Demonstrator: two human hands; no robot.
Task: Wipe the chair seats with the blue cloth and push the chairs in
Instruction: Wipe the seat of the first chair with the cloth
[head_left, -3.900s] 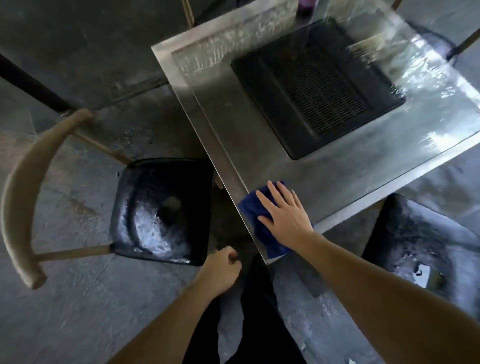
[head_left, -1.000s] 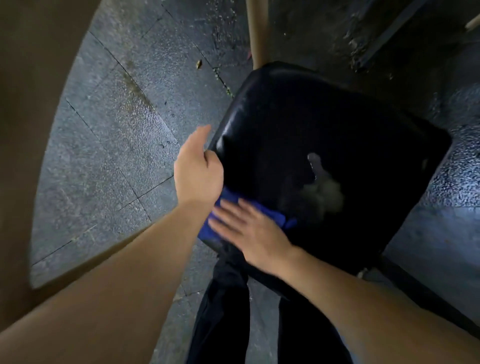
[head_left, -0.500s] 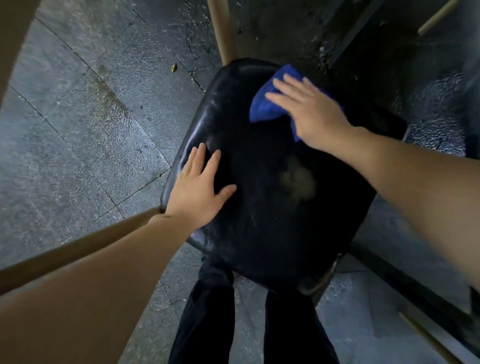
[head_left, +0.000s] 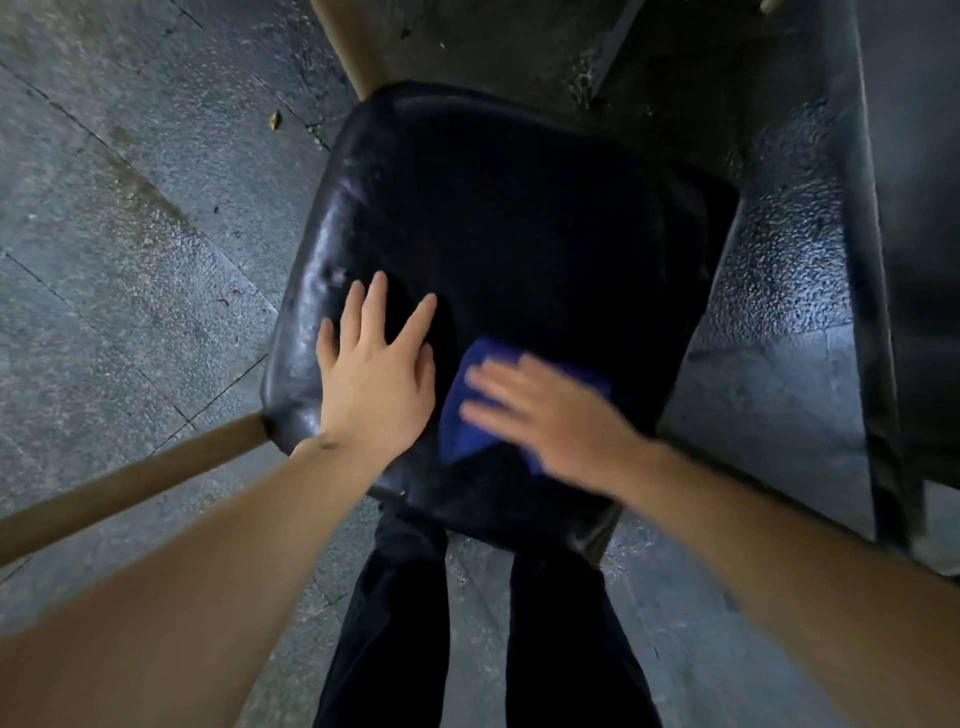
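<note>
A black glossy chair seat (head_left: 519, 218) fills the middle of the head view, seen from above. The blue cloth (head_left: 467, 415) lies on its near part. My right hand (head_left: 550, 415) presses flat on the cloth with straight fingers and is blurred by motion. My left hand (head_left: 376, 371) rests flat on the seat's near left part, fingers spread, just left of the cloth. The cloth's right half is hidden under my right hand.
A tan wooden chair rail (head_left: 130, 478) runs from the seat's left corner to the lower left. Another tan post (head_left: 348, 47) rises at the seat's far side. Grey stone floor (head_left: 130, 234) lies on the left. A dark table frame (head_left: 872, 260) stands on the right.
My right hand has swept the blue cloth from the seat's far edge back to its near part. My left hand has stayed flat on the seat's left side.
</note>
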